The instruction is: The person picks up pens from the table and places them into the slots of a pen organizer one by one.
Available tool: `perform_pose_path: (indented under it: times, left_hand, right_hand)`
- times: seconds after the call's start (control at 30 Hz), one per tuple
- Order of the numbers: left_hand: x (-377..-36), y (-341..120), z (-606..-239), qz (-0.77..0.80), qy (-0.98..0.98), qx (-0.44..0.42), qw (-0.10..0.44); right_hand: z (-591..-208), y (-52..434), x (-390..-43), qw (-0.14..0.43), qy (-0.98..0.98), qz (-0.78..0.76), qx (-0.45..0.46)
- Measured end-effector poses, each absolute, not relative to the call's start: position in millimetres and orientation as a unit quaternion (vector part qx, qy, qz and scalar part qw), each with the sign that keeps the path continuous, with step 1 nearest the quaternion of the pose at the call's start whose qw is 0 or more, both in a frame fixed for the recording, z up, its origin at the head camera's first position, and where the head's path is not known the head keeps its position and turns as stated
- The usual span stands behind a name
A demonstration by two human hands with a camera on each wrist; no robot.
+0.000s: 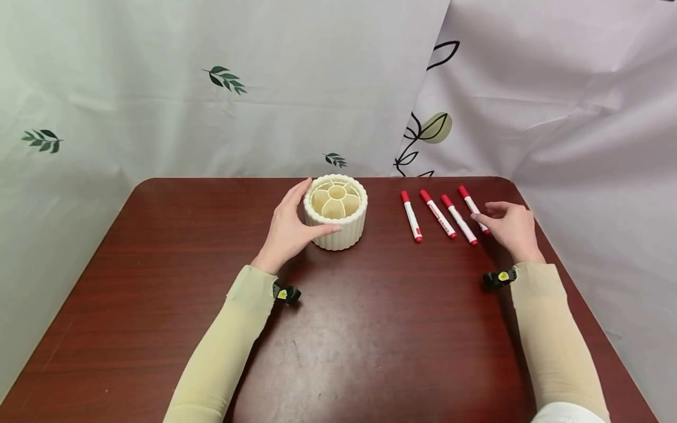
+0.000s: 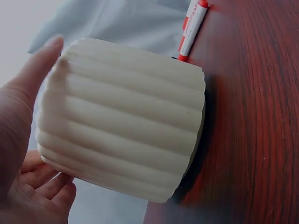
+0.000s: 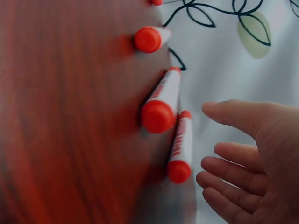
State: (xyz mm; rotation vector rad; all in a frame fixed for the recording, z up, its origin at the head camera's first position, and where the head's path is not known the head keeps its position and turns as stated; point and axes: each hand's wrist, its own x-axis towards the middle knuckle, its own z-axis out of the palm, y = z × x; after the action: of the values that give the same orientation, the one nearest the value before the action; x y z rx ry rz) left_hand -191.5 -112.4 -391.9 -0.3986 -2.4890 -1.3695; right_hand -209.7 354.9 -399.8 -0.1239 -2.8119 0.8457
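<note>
The left hand [image 1: 285,230] grips the fluted pen organizer [image 1: 353,232] on the table [image 1: 370,329], while the right hand [image 1: 512,227], thumb and fingers apart near the rightmost red-capped marker [image 1: 470,201] there, should best pinch its middle.

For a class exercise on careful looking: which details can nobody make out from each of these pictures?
- Left wrist view: the inside of the cream holder, hidden by its own ribbed outer wall.
- Right wrist view: most of the farthest marker, cut off by the top edge.
- Head view: wording on the four markers, too small to read.
- Head view: some fingers of the left hand, hidden by the hand itself.
</note>
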Motion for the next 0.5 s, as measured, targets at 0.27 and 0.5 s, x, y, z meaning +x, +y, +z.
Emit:
perform_pose_path:
  times: [0.27, 0.5]
  left_hand:
    - [-192.4, -111.9, -390.0, -0.469, -0.864, -0.129, 0.131]
    - [-192.8, -112.8, -388.4, -0.471, -0.866, -0.118, 0.118]
  right_hand:
    - [-412.2, 360.9, -210.0, 0.079, -0.959, 0.267, -0.053]
    - [-416.2, 363.0, -209.4, 0.083, -0.96, 0.261, -0.06]
